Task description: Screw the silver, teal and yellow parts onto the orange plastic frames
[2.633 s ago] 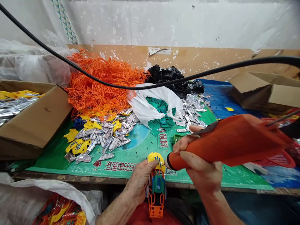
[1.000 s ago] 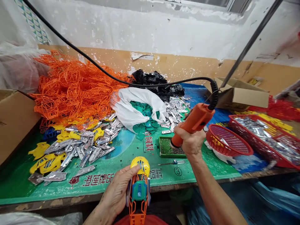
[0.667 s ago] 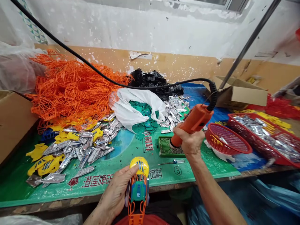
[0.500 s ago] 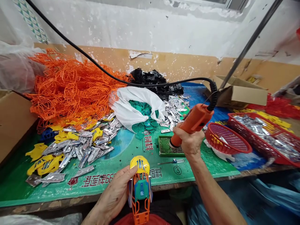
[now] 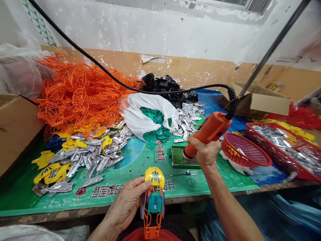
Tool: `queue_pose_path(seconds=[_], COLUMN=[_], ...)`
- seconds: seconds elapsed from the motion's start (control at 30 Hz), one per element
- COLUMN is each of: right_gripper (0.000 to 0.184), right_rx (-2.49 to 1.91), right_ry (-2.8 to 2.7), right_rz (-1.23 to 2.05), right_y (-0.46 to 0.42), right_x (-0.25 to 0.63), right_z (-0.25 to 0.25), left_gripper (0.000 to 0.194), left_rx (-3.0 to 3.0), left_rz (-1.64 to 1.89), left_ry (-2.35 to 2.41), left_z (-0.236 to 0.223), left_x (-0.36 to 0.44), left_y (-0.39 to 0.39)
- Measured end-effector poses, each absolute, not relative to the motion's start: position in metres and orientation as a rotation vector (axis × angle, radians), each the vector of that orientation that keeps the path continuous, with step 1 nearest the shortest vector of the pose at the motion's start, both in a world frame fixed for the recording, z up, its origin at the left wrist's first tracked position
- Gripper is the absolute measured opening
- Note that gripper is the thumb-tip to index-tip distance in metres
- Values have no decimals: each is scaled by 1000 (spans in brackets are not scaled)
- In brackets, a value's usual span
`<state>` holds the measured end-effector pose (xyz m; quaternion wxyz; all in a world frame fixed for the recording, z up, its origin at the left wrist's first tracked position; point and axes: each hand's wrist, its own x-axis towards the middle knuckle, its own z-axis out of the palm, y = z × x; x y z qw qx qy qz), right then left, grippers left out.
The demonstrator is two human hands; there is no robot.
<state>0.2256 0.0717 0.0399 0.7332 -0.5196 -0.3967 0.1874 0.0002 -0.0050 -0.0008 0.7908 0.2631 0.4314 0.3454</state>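
At the table's near edge, the left hand (image 5: 127, 204) curls round a plastic toy car (image 5: 153, 204), holding it upright with the yellow nose up. The right hand (image 5: 204, 155) makes a closed fist on an orange electric screwdriver (image 5: 212, 130), its tip just beside a green tray (image 5: 172, 157). A firm, square hold suits straight driving. Beyond lie a red basket (image 5: 227, 149) and silver parts (image 5: 90, 157).

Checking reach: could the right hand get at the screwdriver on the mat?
Probably yes: the right hand is close to the screwdriver with nothing between, though it holds an orange tool.
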Motion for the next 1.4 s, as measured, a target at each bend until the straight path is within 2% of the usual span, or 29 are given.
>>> queue_pose_path(seconds=[0.23, 0.37, 0.6, 0.73, 1.17, 1.4], right_gripper=[24, 28, 37, 42, 45, 43], right_rx=[-1120, -1042, -773, -730, -749, -713], right_ry=[-848, -811, -886, -920, -922, -933], right_rz=[387, 402, 775, 901, 962, 980], right_y=[76, 69, 23, 9, 11, 12], right_x=[231, 227, 194, 175, 158, 159], right_z=[39, 57, 95, 92, 86, 83], left_gripper=[28, 27, 26, 25, 34, 27], left_rx=[539, 486, 420, 411, 439, 381], left_rz=[770, 805, 818, 832, 817, 804], left_ry=[843, 877, 811, 815, 778, 809], left_z=[5, 3, -4, -4, -3, -6], left_x=[5, 9, 17, 18, 16, 16], left_y=[-5, -4, -4, -5, -6, -6])
